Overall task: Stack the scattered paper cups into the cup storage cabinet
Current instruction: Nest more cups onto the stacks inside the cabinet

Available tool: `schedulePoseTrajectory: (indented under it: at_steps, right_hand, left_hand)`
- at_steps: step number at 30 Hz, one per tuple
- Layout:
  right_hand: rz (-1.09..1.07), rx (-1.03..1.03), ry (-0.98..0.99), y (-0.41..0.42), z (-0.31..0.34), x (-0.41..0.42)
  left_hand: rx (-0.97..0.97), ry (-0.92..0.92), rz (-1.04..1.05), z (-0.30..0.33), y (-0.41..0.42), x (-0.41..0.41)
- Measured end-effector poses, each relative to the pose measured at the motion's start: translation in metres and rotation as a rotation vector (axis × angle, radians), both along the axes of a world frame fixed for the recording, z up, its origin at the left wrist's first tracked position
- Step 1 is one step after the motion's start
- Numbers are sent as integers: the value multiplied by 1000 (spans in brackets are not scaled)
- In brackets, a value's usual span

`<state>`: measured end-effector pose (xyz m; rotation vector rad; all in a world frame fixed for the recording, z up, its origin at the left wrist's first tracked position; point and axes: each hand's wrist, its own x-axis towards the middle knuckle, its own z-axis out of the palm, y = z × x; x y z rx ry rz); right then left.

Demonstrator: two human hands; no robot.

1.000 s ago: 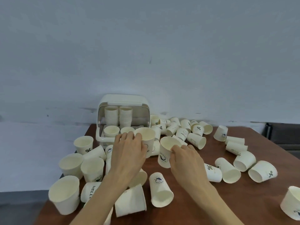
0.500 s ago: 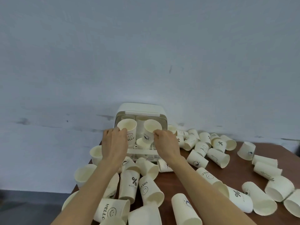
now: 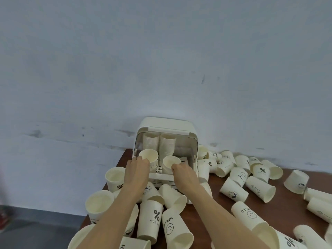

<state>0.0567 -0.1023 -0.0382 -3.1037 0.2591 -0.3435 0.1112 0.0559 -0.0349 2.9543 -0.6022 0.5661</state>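
Left hand: fingers curled round the near wall of a paper cup, held upright, mouth up, at the left front of the cabinet's open bay, over a lower cup whose side shows just beneath it.

Right hand: fingers and thumb pinching the near rim of a second paper cup, mouth tilted toward the camera, at the centre front of the same bay.

Cup storage cabinet: cream plastic, rounded top, front open, standing at the table's far edge against the wall. Slotted tray forms its floor.

Stacked cups: two tall nested columns side by side at the back of the bay, behind both held cups.

Scattered cups: many, on the table; most lying on their sides to the right and in front of the cabinet, several upright to the left. Prints include "%", "HELLO" and "NICE DAY".

Table: dark brown wood.

Wall: pale grey, scuffed.
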Motion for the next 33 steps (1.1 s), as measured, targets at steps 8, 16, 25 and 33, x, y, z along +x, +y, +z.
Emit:
schedulePoseTrajectory:
  at_steps: [8, 16, 25, 33]
  right_hand:
    - [23, -50, -49, 4, -15, -9]
    - [69, -58, -11, 2, -12, -8]
    - [71, 62, 75, 2, -10, -11]
    - [26, 332, -87, 4, 15, -61]
  left_hand:
    - [87, 130, 3, -13, 3, 7]
    - [61, 151, 4, -17, 0, 4]
    - [10, 195, 4, -8, -1, -8]
    - [-142, 141, -178, 21, -10, -69]
